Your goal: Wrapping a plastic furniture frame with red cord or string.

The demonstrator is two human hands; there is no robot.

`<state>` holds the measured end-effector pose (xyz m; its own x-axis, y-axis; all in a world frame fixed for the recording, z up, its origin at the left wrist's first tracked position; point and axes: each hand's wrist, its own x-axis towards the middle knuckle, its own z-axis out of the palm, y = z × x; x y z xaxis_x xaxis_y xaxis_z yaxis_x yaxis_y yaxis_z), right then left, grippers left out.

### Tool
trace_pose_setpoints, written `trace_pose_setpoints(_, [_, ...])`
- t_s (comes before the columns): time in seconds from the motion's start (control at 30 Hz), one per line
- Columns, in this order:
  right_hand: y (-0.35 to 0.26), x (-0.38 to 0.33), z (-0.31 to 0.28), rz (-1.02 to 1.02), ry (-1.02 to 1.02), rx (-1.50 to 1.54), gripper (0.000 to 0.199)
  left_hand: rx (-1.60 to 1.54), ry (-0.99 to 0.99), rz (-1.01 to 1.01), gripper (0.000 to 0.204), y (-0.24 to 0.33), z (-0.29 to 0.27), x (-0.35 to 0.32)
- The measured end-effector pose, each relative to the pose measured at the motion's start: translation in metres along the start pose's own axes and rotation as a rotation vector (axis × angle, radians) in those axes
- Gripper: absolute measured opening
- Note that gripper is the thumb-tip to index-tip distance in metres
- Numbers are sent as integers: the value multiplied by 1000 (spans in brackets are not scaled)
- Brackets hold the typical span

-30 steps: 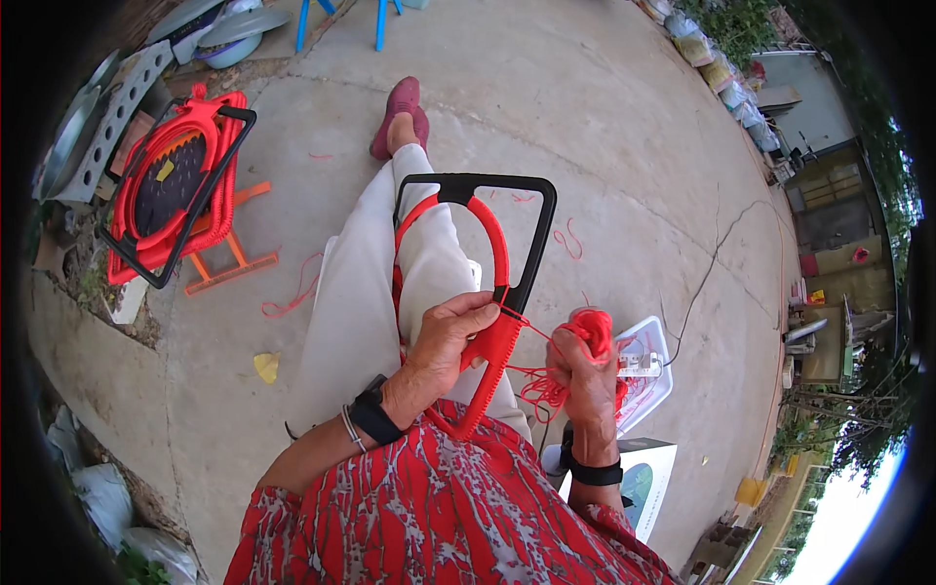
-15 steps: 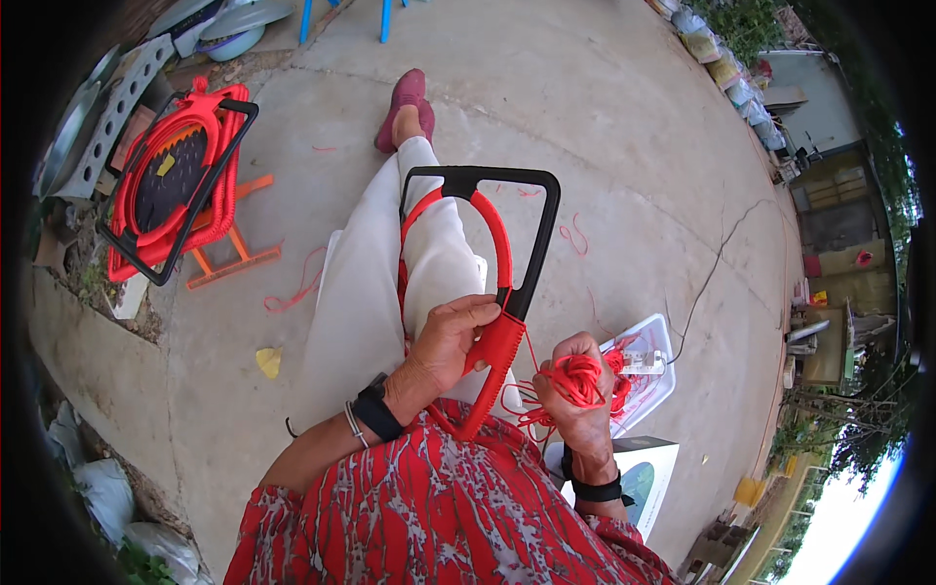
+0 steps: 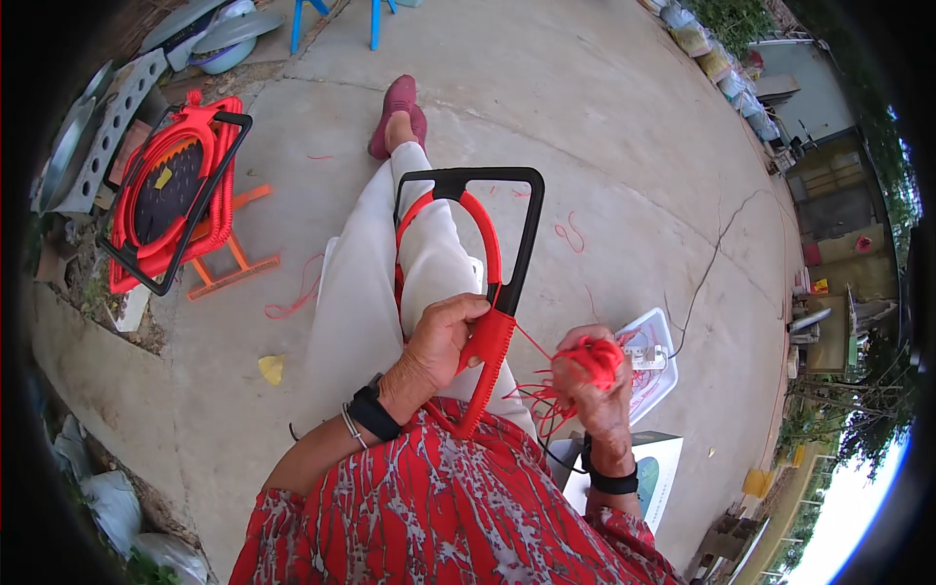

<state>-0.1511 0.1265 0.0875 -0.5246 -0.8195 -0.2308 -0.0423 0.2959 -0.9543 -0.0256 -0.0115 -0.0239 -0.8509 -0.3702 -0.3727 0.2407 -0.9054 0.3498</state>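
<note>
My left hand [image 3: 441,353] grips the side of a black frame [image 3: 527,229], rounded at its corners, that rests across my lap. Red cord [image 3: 494,353] is wrapped closely along the frame's lower part and around an inner ring [image 3: 484,226]. A bundle of loose red cord [image 3: 597,361] is closed in my right hand [image 3: 597,402], to the right of the frame. One thin strand runs straight from the frame to this bundle, and loose loops hang below it. My right fingers are slightly blurred.
A similar red-and-black framed piece [image 3: 180,185] leans on an orange stand [image 3: 234,263] at the left. Close by on my right are a white plastic tray [image 3: 666,390] holding cord and a power strip [image 3: 645,358], and a white box [image 3: 657,468]. Cord scraps [image 3: 569,234] litter the concrete.
My right hand has moved right and slightly up with the cord bundle, drawing the strand longer. My left hand and the frame have shifted only slightly.
</note>
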Motion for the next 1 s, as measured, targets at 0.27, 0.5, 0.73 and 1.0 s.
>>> trace_pose_setpoints(0.27, [-13, 25, -52, -324, 545, -159, 21, 21, 9, 18, 19, 1, 4, -2])
trace_pose_setpoints(0.5, [-54, 65, -23, -236, 273, -531, 51, 60, 59, 24, 20, -2, 3, 0])
trace_pose_setpoints(0.73, [-52, 71, 10, -286, -279, -583, 37, 86, 30, 82, 23, -2, 3, 0])
trace_pose_setpoints(1.0, [11, 85, -9, -108, 38, -222, 19, 38, 67, 48, 24, 1, 11, -3])
